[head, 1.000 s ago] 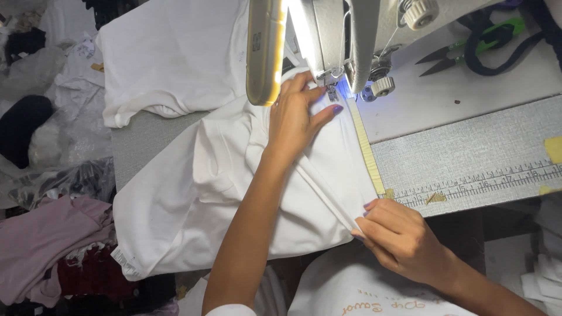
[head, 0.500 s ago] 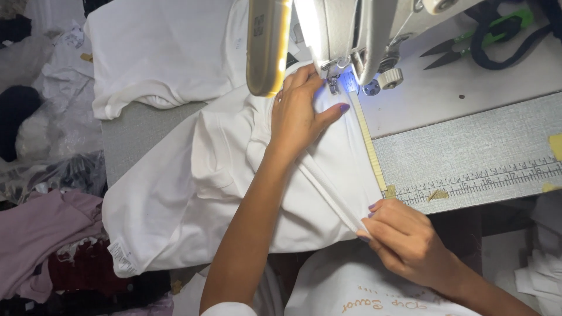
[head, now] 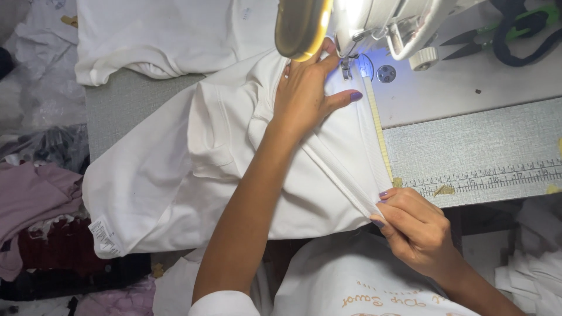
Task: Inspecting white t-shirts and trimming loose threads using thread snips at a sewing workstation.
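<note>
Two hands work the white garment (head: 234, 169): left hand (head: 304, 93) flat, right hand (head: 413, 225) pinching its hem.

**Tight quarters at the needle, open table to the right**

The sewing machine head (head: 374, 23) overhangs the white garment (head: 193, 169), crowding the left hand (head: 304, 93) flat beneath it. Scissors (head: 468, 41) lie behind. Bare table (head: 468, 134) right of the seam stays open; the right hand (head: 415, 228) pinches fabric at the table's near edge.
</note>
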